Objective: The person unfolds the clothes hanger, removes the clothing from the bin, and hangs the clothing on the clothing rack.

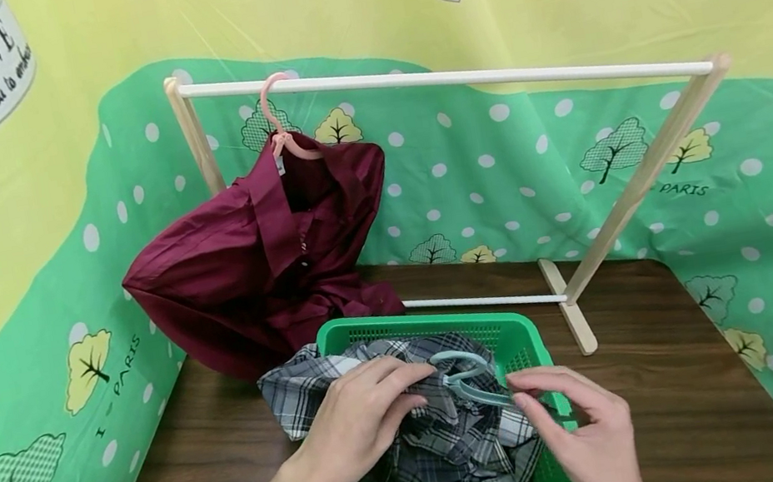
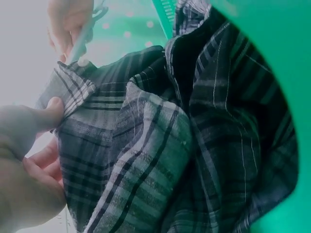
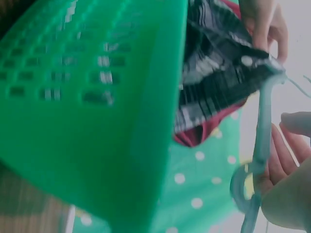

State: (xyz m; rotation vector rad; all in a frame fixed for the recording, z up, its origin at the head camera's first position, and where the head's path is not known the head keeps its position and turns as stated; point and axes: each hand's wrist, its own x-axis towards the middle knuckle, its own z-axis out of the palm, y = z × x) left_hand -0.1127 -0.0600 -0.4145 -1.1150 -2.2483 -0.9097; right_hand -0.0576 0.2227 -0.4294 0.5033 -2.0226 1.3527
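Note:
A grey and black plaid shirt (image 1: 449, 446) lies bunched in a green basket (image 1: 536, 352), part of it hanging over the far left rim. My left hand (image 1: 361, 413) pinches the shirt's fabric between thumb and fingers near its upper edge, seen also in the left wrist view. A pale blue-green hanger (image 1: 483, 396) lies over the shirt, its inner end against the cloth by my left fingertips. My right hand (image 1: 587, 428) pinches the hanger's outer arm between thumb and fingers, beside the basket's right rim. Folds of cloth hide some of the hanger in the right wrist view.
Behind the basket stands a wooden rack with a white top rod (image 1: 444, 78). A maroon shirt (image 1: 232, 274) hangs at its left on a pink hanger (image 1: 269, 112). The rack's right foot (image 1: 570, 309) rests on the dark wooden table (image 1: 692, 395). Patterned cloth surrounds the table.

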